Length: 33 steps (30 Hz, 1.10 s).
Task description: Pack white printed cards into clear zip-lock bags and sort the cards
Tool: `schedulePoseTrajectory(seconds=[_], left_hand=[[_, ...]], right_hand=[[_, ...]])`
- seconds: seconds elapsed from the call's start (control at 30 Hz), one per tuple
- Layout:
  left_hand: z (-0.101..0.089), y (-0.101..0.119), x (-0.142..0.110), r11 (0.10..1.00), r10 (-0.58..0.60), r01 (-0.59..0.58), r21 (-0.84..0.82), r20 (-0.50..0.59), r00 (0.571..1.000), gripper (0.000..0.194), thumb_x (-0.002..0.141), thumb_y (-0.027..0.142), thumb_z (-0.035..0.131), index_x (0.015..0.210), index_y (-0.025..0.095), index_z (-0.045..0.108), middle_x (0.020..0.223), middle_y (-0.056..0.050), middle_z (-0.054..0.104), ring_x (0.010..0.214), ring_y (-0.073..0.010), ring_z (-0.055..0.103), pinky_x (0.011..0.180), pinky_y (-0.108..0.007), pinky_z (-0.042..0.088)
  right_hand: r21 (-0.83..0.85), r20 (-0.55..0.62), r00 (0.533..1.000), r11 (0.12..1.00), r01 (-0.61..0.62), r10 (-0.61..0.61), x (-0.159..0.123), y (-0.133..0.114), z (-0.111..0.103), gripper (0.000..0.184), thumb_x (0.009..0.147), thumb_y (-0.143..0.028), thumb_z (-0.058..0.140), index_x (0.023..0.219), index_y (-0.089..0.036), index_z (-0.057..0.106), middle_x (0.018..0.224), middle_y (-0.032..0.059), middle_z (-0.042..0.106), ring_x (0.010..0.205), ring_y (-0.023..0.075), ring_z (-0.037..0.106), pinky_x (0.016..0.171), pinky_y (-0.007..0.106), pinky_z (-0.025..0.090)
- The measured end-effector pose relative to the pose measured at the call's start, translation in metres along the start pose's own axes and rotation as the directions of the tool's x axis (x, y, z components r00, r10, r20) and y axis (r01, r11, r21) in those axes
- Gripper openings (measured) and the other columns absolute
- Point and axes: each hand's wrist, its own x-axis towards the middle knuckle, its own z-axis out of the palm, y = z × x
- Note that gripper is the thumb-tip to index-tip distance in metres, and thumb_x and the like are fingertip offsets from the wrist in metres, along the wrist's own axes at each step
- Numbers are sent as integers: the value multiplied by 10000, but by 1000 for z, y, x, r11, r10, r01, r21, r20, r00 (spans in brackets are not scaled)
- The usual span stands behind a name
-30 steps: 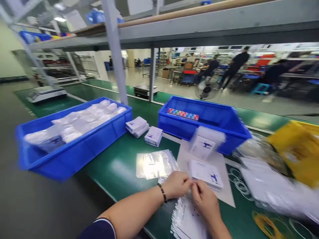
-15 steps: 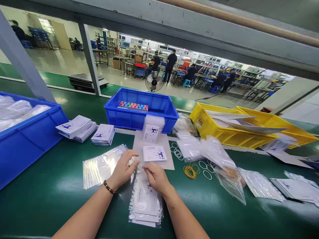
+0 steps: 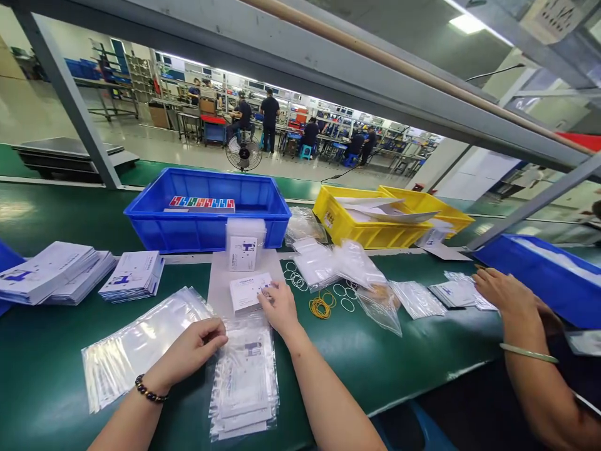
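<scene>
Since the earlier frame, the right hand has moved from the top of the bagged pile to the loose booklets behind it, the left hand has come down lower, and the view has turned right, bringing in a co-worker's hand.

At the far left of the green table (image 3: 404, 366), thick white booklet stacks (image 3: 49, 272) lie overlapping, with a smaller booklet stack (image 3: 131, 275) beside them. Nearer, flat clear plastic bags (image 3: 141, 341) are fanned out. The left hand (image 3: 200, 341), a beaded bracelet (image 3: 151, 389) at its wrist, is by the upper left corner of the bagged booklets (image 3: 244, 385), fingers curled and thumb close to them; whether it grips anything cannot be told. Behind is a blue bin (image 3: 206, 232) holding a row of coloured cards (image 3: 201, 203).

In front of that bin, the middle booklet stack (image 3: 243, 294) rests on a pale sheet (image 3: 217, 279). The right hand (image 3: 280, 307), half open, has its fingertips at that stack's right edge; a firm hold cannot be made out. Further right lie white rings (image 3: 294, 277), orange rubber bands (image 3: 320, 307) and a yellow bin (image 3: 370, 235) of papers, then the co-worker's hand (image 3: 502, 291) near filled plastic sleeves (image 3: 453, 293).
</scene>
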Motion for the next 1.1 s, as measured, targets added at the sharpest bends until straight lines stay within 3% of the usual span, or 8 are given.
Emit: schedulePoseTrajectory(seconds=[0.17, 0.47, 0.6, 0.7, 0.77, 0.9, 1.0, 1.1], left_hand=[[5, 0, 0, 1000, -8, 10, -29, 80, 997, 214, 733, 367, 488, 619, 186, 499, 607, 19, 485, 607, -144, 436, 579, -245, 358], [9, -4, 3, 1000, 21, -20, -11, 100, 995, 225, 769, 347, 455, 640, 188, 549, 691, -5, 546, 679, -160, 497, 667, -266, 408], [10, -2, 3, 999, 6, -2, -39, 97, 995, 193, 753, 328, 478, 643, 186, 548, 697, -5, 543, 690, -163, 505, 676, -271, 409], [10, -4, 4, 996, 3, 3, -91, 67, 998, 181, 748, 322, 500, 656, 183, 570, 742, -14, 574, 733, -172, 529, 705, -279, 415], [11, -6, 5, 989, -6, 8, -147, 19, 1000, 191, 746, 336, 512, 671, 181, 594, 778, -25, 598, 763, -181, 541, 717, -285, 420], [13, -9, 6, 975, -18, 7, -221, -45, 999, 214, 728, 359, 540, 644, 173, 606, 719, -21, 577, 709, -170, 528, 676, -276, 419], [16, -10, 7, 970, -13, -1, -244, -59, 998, 223, 726, 361, 555, 611, 174, 593, 683, -13, 552, 676, -159, 518, 652, -269, 413], [22, -9, 8, 961, 0, -47, -274, -167, 986, 230, 738, 358, 559, 599, 177, 585, 686, -18, 555, 683, -157, 517, 663, -271, 415]], right_hand=[[-45, -35, 981, 980, -192, 191, 14, 12, 7, 366, 749, -227, 598, 1103, -133, 579, 1074, 152, 612, 1030, 288, 548, 883, 410, 409], [153, -153, 963, 968, -197, 220, 18, 20, 5, 341, 722, -156, 543, 1061, -153, 574, 870, 65, 630, 915, 226, 589, 855, 364, 447], [391, -157, 964, 910, -139, 215, 15, 15, 2, 361, 787, -245, 458, 1137, -168, 496, 873, 32, 588, 710, 148, 610, 637, 287, 523], [668, -20, 980, 732, -135, 199, 10, 9, -3, 337, 709, -336, 558, 1004, -173, 557, 839, 9, 567, 550, 111, 574, 477, 251, 498], [718, 81, 983, 675, -172, 164, 6, 6, -7, 293, 651, -346, 612, 878, -164, 593, 759, -6, 573, 454, 85, 521, 429, 240, 465], [662, 205, 973, 717, -218, 106, 1, 5, -15, 224, 662, -320, 600, 816, -159, 625, 562, -40, 533, 399, 74, 441, 412, 220, 401], [585, 324, 946, 793, -170, -36, -3, 1, -18, 151, 691, -281, 580, 766, -171, 653, 620, -22, 540, 497, 87, 469, 484, 227, 413], [530, 480, 837, 847, -38, -262, -8, -4, -19, 116, 700, -280, 617, 687, -180, 672, 769, 8, 562, 709, 121, 533, 695, 271, 446]])
